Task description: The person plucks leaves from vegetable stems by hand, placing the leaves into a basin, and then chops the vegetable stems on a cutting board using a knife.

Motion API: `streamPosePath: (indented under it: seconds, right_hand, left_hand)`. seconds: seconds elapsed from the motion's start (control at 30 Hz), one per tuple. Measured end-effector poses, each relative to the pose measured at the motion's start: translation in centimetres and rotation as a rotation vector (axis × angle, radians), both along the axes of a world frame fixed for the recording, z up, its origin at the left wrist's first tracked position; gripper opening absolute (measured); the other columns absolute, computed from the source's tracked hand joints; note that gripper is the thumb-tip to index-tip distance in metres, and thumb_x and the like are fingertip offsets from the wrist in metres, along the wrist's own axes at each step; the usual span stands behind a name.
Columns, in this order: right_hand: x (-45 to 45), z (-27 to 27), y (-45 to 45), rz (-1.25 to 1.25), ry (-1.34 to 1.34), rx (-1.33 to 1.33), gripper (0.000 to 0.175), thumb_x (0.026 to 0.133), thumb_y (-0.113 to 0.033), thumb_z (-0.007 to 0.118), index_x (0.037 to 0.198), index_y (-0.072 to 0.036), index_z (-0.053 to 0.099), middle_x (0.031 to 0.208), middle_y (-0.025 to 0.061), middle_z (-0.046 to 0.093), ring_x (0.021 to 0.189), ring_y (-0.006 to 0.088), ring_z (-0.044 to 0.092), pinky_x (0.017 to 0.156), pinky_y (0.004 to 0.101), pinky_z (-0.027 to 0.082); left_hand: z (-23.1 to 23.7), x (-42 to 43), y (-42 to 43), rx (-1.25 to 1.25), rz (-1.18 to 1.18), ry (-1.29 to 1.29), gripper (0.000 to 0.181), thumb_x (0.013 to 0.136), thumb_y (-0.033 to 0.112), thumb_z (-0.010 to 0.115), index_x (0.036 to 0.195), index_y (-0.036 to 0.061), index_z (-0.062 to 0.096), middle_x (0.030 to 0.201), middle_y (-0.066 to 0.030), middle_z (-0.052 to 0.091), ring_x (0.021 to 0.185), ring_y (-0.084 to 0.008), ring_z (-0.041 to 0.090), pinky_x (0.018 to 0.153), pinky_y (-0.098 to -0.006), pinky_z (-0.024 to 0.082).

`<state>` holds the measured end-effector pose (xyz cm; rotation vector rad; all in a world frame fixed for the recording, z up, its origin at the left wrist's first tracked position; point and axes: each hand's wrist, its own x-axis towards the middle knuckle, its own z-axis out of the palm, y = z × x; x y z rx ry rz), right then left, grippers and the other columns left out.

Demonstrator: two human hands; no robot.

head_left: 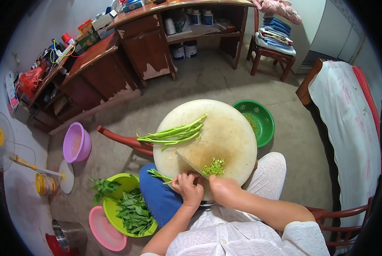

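Note:
A round, pale cutting board (229,128) lies before me at knee height. My left hand (188,188) presses a small bunch of green stems (160,175) against its near edge; their ends stick out to the left. In my right hand (224,190) is a knife (191,164), its handle hidden by my fingers and its blade slanting to the upper left, close to my left fingertips. Just right of the blade sits a little heap of chopped green stems (214,167). Longer whole stems (175,132) rest in a loose bundle on the board's far left part.
A green plastic basin (264,124) with chopped bits stands beyond the board's right edge. At my left are a lime-green basin (114,195) of leafy greens (135,211), a pink basin (106,230) and a purple basin (85,142). A standing fan (27,163) is by the wall.

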<state>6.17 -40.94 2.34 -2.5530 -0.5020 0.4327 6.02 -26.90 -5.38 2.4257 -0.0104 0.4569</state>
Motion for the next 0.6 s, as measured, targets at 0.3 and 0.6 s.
streamPosePath:
  seconds: [0.3,0.6]
  right_hand:
    - [-0.2,-0.7,-0.9,-0.08,-0.011,0.043,0.014,0.072,-0.005,0.052,0.082,0.004,0.049,0.065,0.0226,0.059,0.06,0.0379,0.061,0.054,0.0451,0.048]
    - [-0.3,0.3,-1.0,-0.007,0.011,0.062,0.012,0.072,-0.004,0.05,0.082,0.004,0.049,0.064,0.0242,0.059,0.06,0.039,0.06,0.055,0.0459,0.048]
  left_hand:
    - [0.5,0.0,-0.3,-0.014,-0.015,0.001,0.008,0.067,0.01,0.065,0.073,0.0115,0.06,0.08,-0.004,0.051,0.089,-0.0231,0.048,0.09,-0.0424,0.022]
    - [0.3,0.0,-0.1,-0.028,-0.016,-0.015,0.007,0.068,0.01,0.065,0.073,0.0112,0.061,0.081,-0.0035,0.051,0.09,-0.0225,0.049,0.09,-0.0418,0.022]
